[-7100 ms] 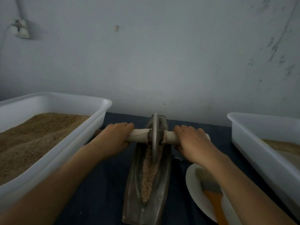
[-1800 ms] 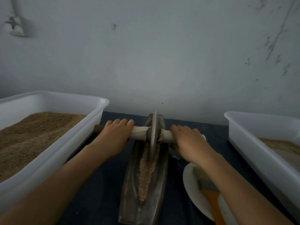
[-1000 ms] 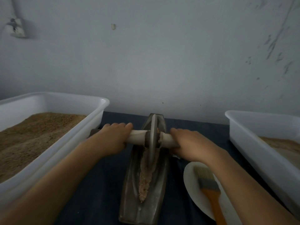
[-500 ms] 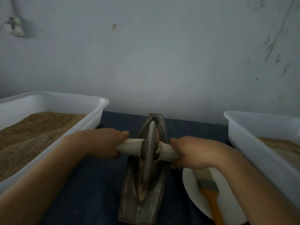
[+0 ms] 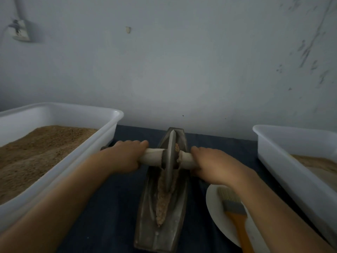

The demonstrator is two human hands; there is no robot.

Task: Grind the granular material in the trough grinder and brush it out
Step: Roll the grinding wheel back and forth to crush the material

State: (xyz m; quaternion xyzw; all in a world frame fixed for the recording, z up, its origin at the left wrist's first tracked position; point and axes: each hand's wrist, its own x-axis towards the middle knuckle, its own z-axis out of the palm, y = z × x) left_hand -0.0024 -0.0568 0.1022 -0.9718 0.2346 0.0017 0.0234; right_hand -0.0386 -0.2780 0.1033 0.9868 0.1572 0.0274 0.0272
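Head view: looking down at a dark blue desk (image 5: 113, 207) pushed up against a pale wall (image 5: 182, 70).
Trough grinder (image 5: 162, 212): long grey metal boat shape, sits about mid-desk, running from the near edge toward the far edge by the wall.
Grinding wheel (image 5: 170, 157): grey disc standing on edge in the trough, over its far half, with a pale wooden axle (image 5: 151, 158) sticking out on both sides.
Granular material (image 5: 164, 199): brownish crumbly strip lying down the groove, mostly on the near side of the wheel, and a bit is stuck to the wheel's right face.
Left hand (image 5: 125, 156): fingers wrapped over the left part of the axle, firm grip.
Right hand (image 5: 211, 165): fingers curled over the right part of the axle, same kind of grip.
Left tub (image 5: 102, 136): big white plastic bin along the left edge, filled with brown grainy stuff.
Right tub (image 5: 273, 152): white bin along the right edge, with some tan powder in it.
Plate (image 5: 217, 216): white, near edge, just right of the trough, partly under the right forearm.
Brush (image 5: 233, 209): lying on the plate, orange handle pointing toward the near edge, bristles toward the wall.
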